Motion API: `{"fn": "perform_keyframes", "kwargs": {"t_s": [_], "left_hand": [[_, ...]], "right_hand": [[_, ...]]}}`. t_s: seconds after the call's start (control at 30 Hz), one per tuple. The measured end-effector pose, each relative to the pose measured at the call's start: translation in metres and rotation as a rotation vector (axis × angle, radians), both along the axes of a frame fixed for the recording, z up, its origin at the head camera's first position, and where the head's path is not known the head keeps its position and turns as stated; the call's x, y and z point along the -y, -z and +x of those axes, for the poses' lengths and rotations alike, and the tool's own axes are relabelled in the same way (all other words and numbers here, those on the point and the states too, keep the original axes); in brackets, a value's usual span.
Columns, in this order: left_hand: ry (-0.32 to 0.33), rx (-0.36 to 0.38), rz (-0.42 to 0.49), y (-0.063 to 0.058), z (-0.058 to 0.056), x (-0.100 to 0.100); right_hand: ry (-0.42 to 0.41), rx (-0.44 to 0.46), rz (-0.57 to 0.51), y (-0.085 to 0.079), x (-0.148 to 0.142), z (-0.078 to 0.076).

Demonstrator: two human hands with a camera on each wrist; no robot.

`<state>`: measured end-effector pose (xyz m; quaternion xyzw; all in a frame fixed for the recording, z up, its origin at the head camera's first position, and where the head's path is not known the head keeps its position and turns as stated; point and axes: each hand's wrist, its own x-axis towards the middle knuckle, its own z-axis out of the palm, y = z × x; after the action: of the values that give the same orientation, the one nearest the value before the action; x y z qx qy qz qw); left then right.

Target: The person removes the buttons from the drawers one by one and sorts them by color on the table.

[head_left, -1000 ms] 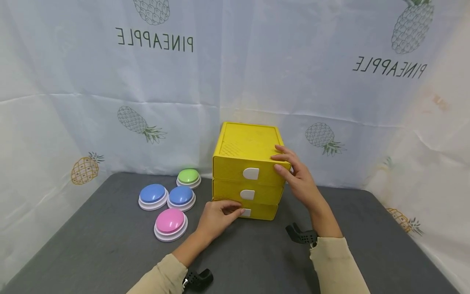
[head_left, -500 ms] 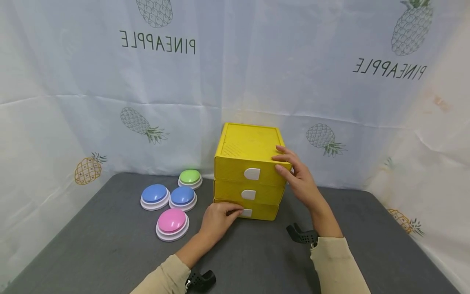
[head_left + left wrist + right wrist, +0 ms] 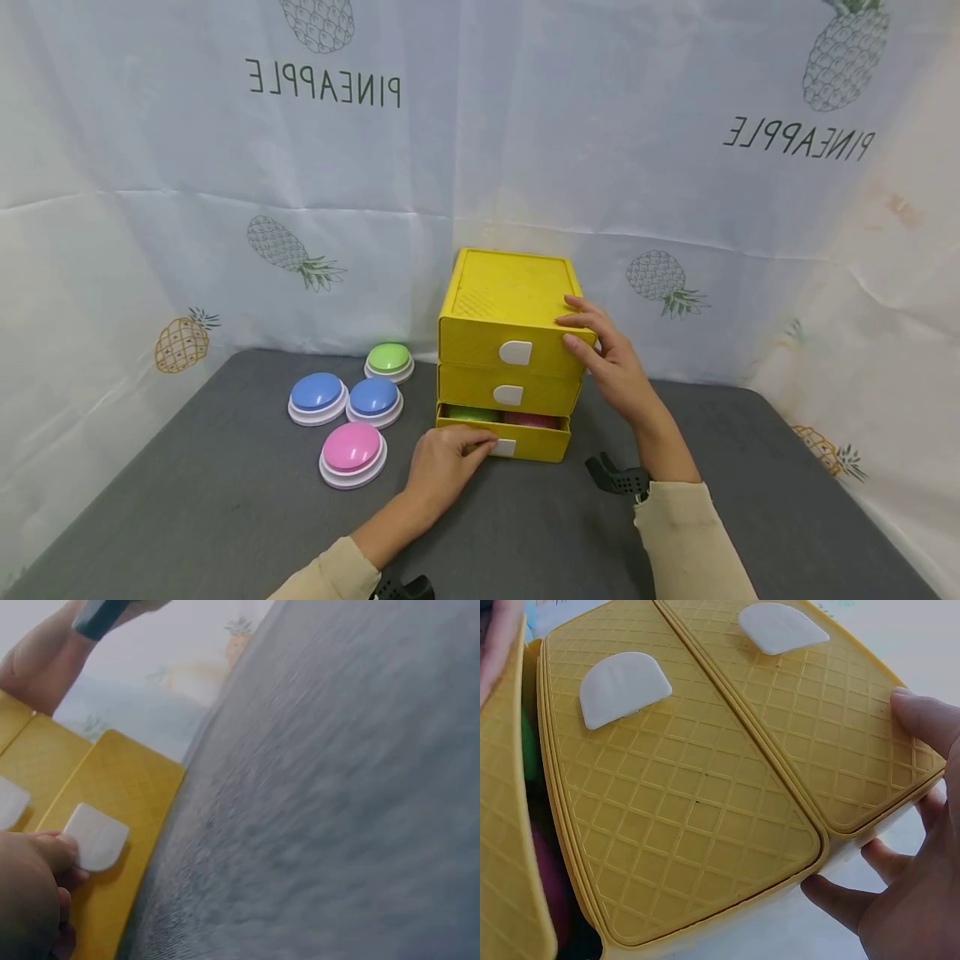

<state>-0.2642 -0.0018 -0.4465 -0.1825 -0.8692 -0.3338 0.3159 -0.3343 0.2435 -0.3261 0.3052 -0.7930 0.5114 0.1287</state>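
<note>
A yellow drawer unit with three stacked drawers stands at the back of the table. My left hand pinches the white handle of the bottom drawer, thumb on the tab's face. That drawer is part way out; something green and something pink show inside, mostly hidden under the drawer above. At the unit's upper right corner, my right hand holds on, thumb against the top drawer's front and fingers over the top and side edge. The upper two drawers are closed.
Left of the unit, a pink button, two blue buttons and a green button sit on white bases on the dark table. A pineapple-print curtain hangs behind and along the sides.
The bottom drawer has slid out toward me with my left hand on its handle, showing the green and pink contents. My right hand has stayed on the unit's corner.
</note>
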Motion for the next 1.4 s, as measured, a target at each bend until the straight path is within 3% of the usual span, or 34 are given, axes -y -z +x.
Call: {"fn": "perform_keyframes", "kwargs": {"t_s": [0.23,0.63,0.93,1.23,1.4], "left_hand": [[-0.010,-0.001,0.010,0.001,0.018,-0.001],[0.018,-0.119,-0.045,0.005,0.049,0.006],[0.018,-0.179,-0.061,0.006,0.067,0.008],[0.092,-0.144,-0.044,0.006,0.081,0.014],[0.121,-0.106,-0.030,-0.002,0.084,0.013]], "right_hand": [[-0.015,0.003,-0.020,0.000,0.000,0.000],[-0.014,0.004,-0.018,-0.002,0.001,0.001],[-0.014,-0.006,-0.020,-0.001,0.001,0.001],[-0.027,-0.005,-0.031,-0.001,0.001,0.000],[-0.026,-0.008,-0.029,0.000,0.000,0.000]]}}
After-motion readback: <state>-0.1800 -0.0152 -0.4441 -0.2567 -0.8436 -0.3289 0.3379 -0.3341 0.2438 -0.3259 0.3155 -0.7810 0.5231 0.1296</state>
